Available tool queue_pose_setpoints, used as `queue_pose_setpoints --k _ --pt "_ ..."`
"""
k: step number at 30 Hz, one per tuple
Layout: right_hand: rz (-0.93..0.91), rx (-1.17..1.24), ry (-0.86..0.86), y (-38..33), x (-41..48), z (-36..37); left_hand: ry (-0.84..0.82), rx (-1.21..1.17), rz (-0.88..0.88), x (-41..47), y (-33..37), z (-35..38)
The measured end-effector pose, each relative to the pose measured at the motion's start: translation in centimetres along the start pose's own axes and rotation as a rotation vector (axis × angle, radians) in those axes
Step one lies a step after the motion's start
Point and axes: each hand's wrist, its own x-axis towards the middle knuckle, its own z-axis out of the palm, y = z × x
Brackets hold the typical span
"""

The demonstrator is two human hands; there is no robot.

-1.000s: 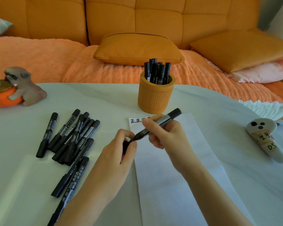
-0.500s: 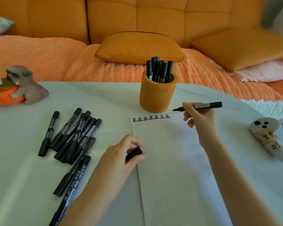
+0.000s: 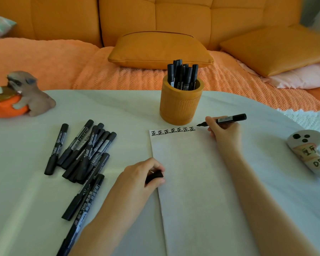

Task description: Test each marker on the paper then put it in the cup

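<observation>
Head view: the right hand (image 3: pixel 224 130) pinches an uncapped black marker (image 3: pixel 227 119) between thumb and fingers, with the barrel lying nearly level and pointing right. Its tip is at the top edge of the paper (image 3: pixel 192 191), just right of the last in a row of black characters (image 3: pixel 173 131). Whether the tip touches the sheet cannot be told.

The left hand (image 3: pixel 142 176) rests at the paper's left edge, about halfway down, its fingers curled round the black cap (image 3: pixel 155 176). The two hands are well apart.

The paper lies on the white table (image 3: pixel 118 108), right of centre. The orange cup (image 3: pixel 180 104) stands upright just beyond the paper's top edge and holds a bunch of capped markers (image 3: pixel 183 74), standing on end.

To the left of the paper lies a loose pile of black markers (image 3: pixel 85 148) — all capped, some overlapping — and two more trail toward the near edge.

A dog figurine (image 3: pixel 30 93) hugging an orange bowl sits at the table's far left edge. A white ghost-like figure (image 3: pixel 307 150) with handwritten marks lies near the right edge.

Beyond the table is an orange sofa (image 3: pixel 183 19) with a cushion (image 3: pixel 159 48).
</observation>
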Motion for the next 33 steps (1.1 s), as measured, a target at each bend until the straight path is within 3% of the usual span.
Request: queue_pose_setpoints --k 33 --pt "-0.016 -0.058 0.052 0.32 0.06 0.14 -0.006 0.004 -0.005 -0.07 0.29 -0.14"
